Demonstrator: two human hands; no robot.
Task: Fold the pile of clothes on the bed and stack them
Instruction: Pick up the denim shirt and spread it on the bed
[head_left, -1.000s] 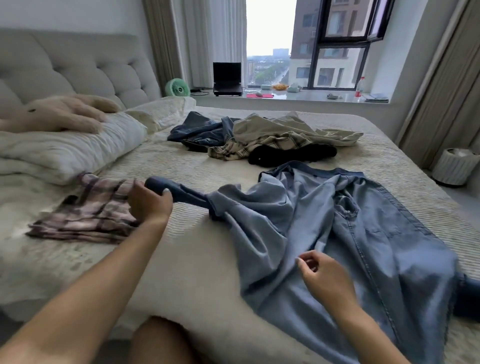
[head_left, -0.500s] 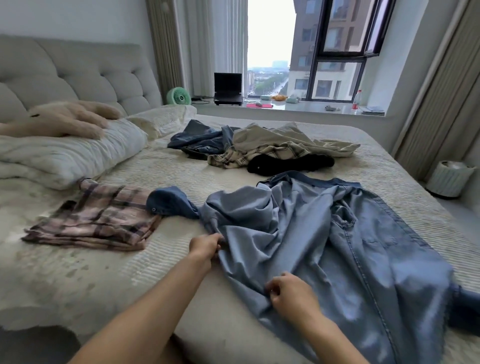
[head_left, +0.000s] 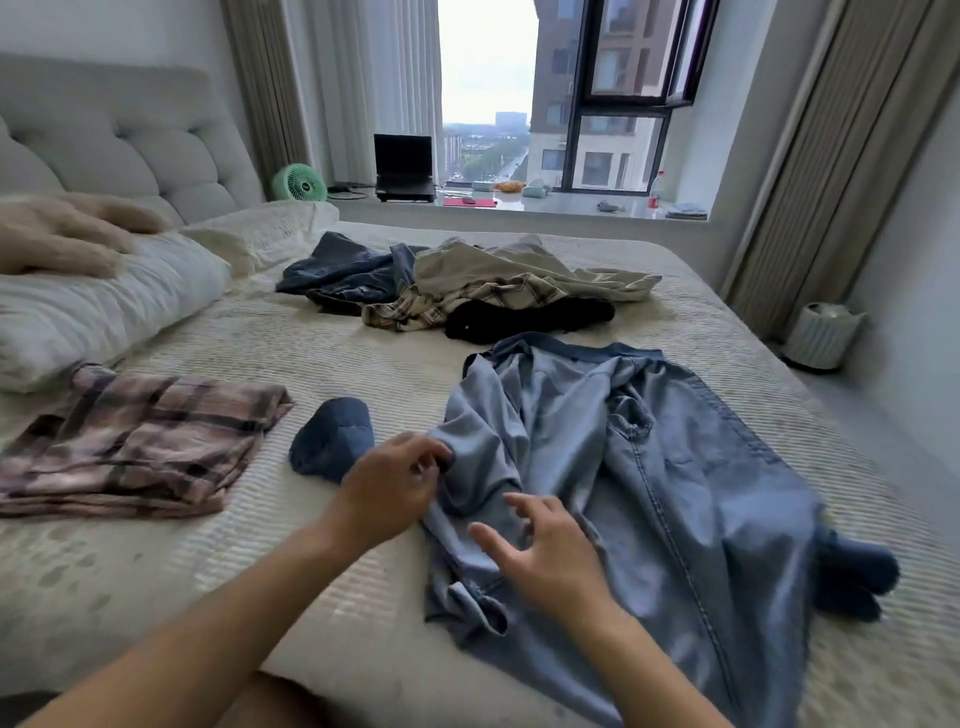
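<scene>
A light blue denim shirt (head_left: 649, 467) lies crumpled and half spread on the bed (head_left: 363, 364), its darker cuff (head_left: 332, 441) sticking out toward the folded plaid garment (head_left: 135, 441) on the near left. The left hand (head_left: 395, 488) sits at the bunched edge of the shirt near the sleeve, fingers curled and apparently pinching a fold of the cloth. The right hand (head_left: 545, 556) hovers just over the lower part of the shirt, fingers spread and grasping nothing. Farther back, the unfolded pile (head_left: 467, 291) of dark blue, beige, checked and black clothes waits in a heap near the middle of the bed, well apart from the shirt.

By my judgement the shirt is being straightened before folding, with one item done and most of the task left.

The risks come from the fabric's state. The shirt is twisted, with the left sleeve rolled under and a second dark cuff (head_left: 857, 577) trailing off at the right; folding over those tucks would give a lumpy, lopsided bundle that will not stack flat. Tugging from one pinch point alone may drag the whole shirt toward the bed's near edge, or sweep the cuff into the plaid garment and disturb its fold.
</scene>
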